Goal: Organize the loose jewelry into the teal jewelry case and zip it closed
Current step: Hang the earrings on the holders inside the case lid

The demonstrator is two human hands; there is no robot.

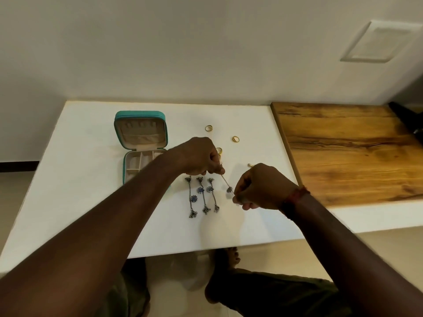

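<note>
The teal jewelry case (139, 116) lies open on the white table (80, 179), lid raised at the back, beige compartments showing; my left forearm hides its near right corner. My left hand (196, 156) and my right hand (261, 186) each pinch one end of a silver chain earring (226, 184), stretched just above the table. Three more silver chain earrings (202, 195) with blue stones lie in a row left of it. Two gold rings (208, 128) (235, 139) lie behind my hands; a third ring (219, 150) peeks out past my left hand.
A wooden board (343, 152) covers the table's right part. A dark object (409, 120) lies at its far right edge. A small gold piece (250, 165) shows behind my right hand. A wall stands behind the table; my legs are under its near edge.
</note>
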